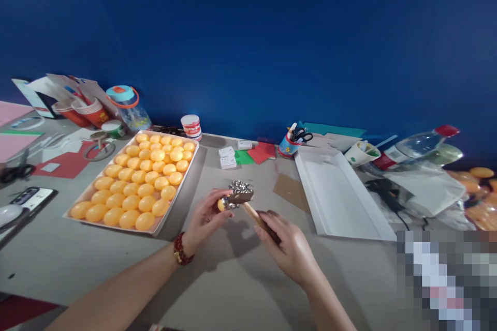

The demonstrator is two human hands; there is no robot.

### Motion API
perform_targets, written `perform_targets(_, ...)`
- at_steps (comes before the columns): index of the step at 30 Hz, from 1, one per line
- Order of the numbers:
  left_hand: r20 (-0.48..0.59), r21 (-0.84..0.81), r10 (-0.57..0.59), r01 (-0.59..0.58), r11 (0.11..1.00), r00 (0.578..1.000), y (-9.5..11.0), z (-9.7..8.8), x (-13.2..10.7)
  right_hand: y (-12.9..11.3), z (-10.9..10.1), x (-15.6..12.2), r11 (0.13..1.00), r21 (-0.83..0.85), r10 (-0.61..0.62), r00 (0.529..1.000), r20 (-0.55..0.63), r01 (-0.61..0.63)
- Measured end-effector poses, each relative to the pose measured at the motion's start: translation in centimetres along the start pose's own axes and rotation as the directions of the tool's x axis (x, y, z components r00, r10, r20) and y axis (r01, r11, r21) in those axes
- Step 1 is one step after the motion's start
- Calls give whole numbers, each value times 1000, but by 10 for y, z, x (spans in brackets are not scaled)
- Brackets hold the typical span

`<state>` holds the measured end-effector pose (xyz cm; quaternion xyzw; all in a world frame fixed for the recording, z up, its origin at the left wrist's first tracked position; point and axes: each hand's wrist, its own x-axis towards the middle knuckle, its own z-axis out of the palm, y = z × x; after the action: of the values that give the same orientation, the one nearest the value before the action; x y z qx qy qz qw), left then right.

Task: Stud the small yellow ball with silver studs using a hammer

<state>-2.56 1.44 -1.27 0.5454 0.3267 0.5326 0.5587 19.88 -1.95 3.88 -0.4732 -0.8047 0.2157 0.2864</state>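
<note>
right hand (285, 240): fingers closed on a wooden-handled tool (241, 197) bearing silver balls (236, 185), just below frame centre. left hand (205, 215): fingers gripping a yellow piece (221, 205) beside it, above the worktop (233, 289).

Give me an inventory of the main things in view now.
tool: one, brown, centre
shiny pieces: several, silver, around tool head
round piece: one, orange, beside tool head
filled tray: one, white, left
balls: dozens, orange, in filled tray
flat tray: one, white, right
boxes: three, white, centre back
tub: one, red-white, by wall
capped bottle: one, clear, right
table: one, grey, beneath
wall: one, blue, behind
left hand: one, bare, holding round piece
right hand: one, bare, gripping tool
</note>
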Motion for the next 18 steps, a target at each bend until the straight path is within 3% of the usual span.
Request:
perform_targets(7,-42,-87,-123,119,989,991,0,0,0,3,1,-1,999,39,-9,995,-100,13)
perform_targets(18,-47,-151,-146,138,979,988,-7,-3,-2,-5,-1,0,1000,21,-12,1000,5,12)
